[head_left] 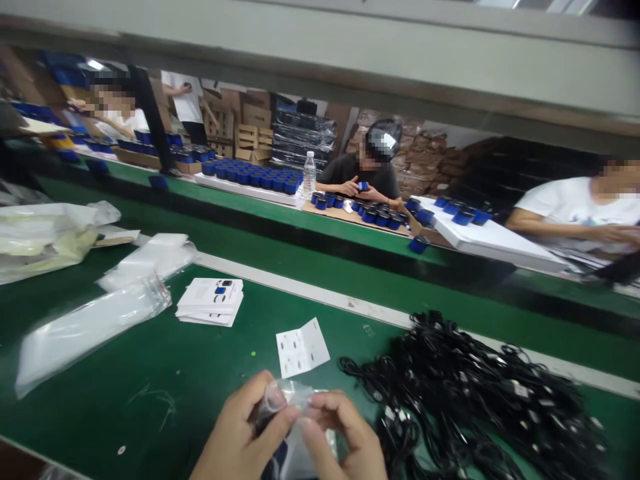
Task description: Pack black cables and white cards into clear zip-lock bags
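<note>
At the bottom centre, my left hand [250, 427] and my right hand [345, 433] pinch the upper edge of a clear plastic bag [299, 453] between them. Something dark and blue shows inside or behind the bag, partly covered by my left hand; I cannot make out what it is. Just beyond my hands lies an opened, folded leaflet [303, 348] on the green table [210, 373]. A stack of printed cards [211, 302] sits farther left. To the right of my right hand spreads a large pile of black cables [480, 393].
Clear plastic bags [95, 327] lie at the left, with a larger bag [45, 233] behind. Across the belt are rows of blue round items [253, 175], a water bottle [309, 175], a white board [480, 233] and several people at work. A wide beam [320, 60] crosses overhead.
</note>
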Demonstrator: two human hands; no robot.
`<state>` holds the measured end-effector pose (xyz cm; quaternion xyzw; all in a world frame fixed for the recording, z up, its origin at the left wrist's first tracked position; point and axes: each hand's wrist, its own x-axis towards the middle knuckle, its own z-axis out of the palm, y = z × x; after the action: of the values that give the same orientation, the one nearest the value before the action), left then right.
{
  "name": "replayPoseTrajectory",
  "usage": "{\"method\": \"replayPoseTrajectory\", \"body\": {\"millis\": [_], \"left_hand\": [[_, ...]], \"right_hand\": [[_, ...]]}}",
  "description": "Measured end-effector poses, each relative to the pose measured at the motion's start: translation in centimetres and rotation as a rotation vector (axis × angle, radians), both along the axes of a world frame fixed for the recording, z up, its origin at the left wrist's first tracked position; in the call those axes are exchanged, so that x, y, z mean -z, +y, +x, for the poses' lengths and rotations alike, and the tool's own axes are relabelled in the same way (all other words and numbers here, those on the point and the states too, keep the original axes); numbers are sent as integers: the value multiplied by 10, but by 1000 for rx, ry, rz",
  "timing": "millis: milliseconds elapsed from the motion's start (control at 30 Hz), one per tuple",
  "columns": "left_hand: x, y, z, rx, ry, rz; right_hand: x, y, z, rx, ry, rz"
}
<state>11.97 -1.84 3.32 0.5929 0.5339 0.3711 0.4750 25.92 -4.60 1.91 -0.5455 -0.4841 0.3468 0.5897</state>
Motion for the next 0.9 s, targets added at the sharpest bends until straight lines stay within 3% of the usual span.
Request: {"method": "replayPoseTrajectory", "body": {"millis": [133, 267, 433, 533, 633, 700, 767, 900], "left_hand": [[2, -1, -2, 9, 59, 57], [-1, -2, 2, -72, 13, 19], [-11, -1, 5, 21, -291, -160], [-13, 1, 2, 101, -354, -238], [-9, 5, -2, 148, -217, -194], [-7, 8, -3, 191, -166, -176], [-7, 10, -2, 201, -136, -146], [-12, 10, 1, 179, -372, -223]], "right_hand": [[-7, 3, -7, 14, -64, -31], [-5, 3, -9, -3, 73, -145], [-5, 3, -3, -68, 89, -195], [-18, 3, 8, -80, -19, -83], [-38, 2, 21, -266, -206, 15], [-51, 3, 28, -411, -330, -21], [-60, 5, 33, -467, -441, -42], [-68, 13, 37, -440, -428, -7]]}}
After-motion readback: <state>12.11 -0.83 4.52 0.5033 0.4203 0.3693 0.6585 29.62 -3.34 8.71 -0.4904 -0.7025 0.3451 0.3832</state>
